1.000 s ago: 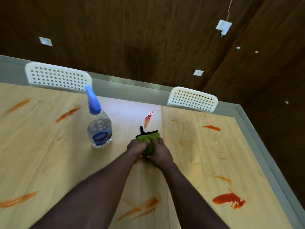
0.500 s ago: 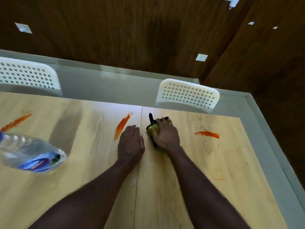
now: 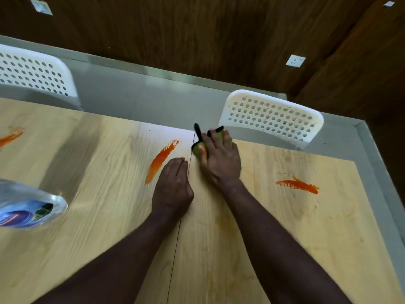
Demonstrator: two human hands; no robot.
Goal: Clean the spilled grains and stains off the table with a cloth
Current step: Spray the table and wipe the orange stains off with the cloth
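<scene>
A green cloth [image 3: 199,148] with black trim lies near the far edge of the light wooden table [image 3: 285,227]. My right hand [image 3: 220,160] presses flat on the cloth with straight fingers and covers most of it. My left hand [image 3: 173,185] rests flat on the table just left of the seam, fingers together, holding nothing. An orange stain [image 3: 161,160] streaks the wood right beside my left fingertips. Another orange stain [image 3: 298,184] lies to the right, and part of a third stain [image 3: 11,137] shows at the left edge. No grains are visible.
A clear spray bottle [image 3: 28,208] with a blue label stands at the left, blurred. Two white perforated chair backs [image 3: 271,118] [image 3: 32,73] stand behind the table's far edge. A grey ledge [image 3: 381,172] borders the table on the right and far sides.
Both hands gripped the cloth together a second ago; my left hand let go and lies flat. My right hand pushed the cloth toward the far edge. The view shifted forward and right.
</scene>
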